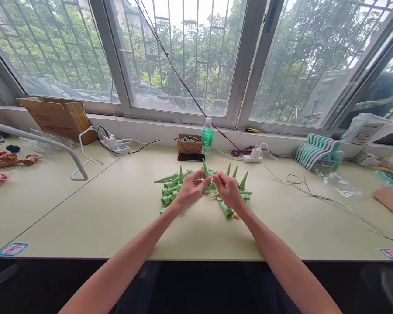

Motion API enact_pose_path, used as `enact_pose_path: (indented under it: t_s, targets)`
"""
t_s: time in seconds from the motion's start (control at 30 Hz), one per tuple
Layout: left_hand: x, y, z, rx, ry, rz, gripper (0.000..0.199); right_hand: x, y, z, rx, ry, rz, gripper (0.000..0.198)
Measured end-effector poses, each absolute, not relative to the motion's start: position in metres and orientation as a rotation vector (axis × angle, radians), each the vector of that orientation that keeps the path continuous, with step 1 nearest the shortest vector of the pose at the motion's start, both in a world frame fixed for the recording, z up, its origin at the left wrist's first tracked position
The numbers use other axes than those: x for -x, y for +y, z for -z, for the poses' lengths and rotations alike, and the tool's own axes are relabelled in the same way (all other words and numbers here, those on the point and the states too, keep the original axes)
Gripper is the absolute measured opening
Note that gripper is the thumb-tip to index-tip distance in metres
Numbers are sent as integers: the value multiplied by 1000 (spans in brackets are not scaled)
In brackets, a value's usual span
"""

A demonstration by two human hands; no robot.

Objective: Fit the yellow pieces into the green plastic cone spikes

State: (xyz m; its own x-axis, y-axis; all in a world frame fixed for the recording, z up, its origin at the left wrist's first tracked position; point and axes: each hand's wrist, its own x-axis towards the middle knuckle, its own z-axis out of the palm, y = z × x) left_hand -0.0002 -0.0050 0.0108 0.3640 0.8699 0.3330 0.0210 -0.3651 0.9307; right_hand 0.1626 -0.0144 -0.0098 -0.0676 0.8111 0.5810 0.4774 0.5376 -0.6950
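Note:
My left hand [193, 187] is closed around a green plastic spike [205, 169], whose pointed tip stands up between thumb and fingers. Close beside it, my right hand [228, 189] is pinched, its fingertips almost meeting the left thumb; what it holds is too small to make out. To the left lie several more green hollow spikes [166, 200], some with ribbed open ends toward me. A further spike [228, 213] lies under my right wrist with small yellowish pieces [236, 215] beside it. Behind my right hand, several cones [244, 179] point upward. My hands hide part of the pile.
Behind the pile are a black phone [191, 157], a small cardboard box [190, 145] and a bottle [207, 137]. White cables [309, 192] and green hangers [317, 152] lie right. Another person's hand [391, 200] is at the right edge. Wooden toys [16, 160] lie far left.

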Motion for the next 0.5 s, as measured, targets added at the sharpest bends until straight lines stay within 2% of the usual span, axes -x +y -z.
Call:
enact_pose_path:
  t_s: [0.23,0.5]
  targets:
    - [-2,-4,-7,-1825,836,-1222,28,-164,-13,7,1135,-1732,-368,44]
    - [-2,0,-1,-1904,818,-1294,25,-163,-13,8,1132,-1723,-377,43]
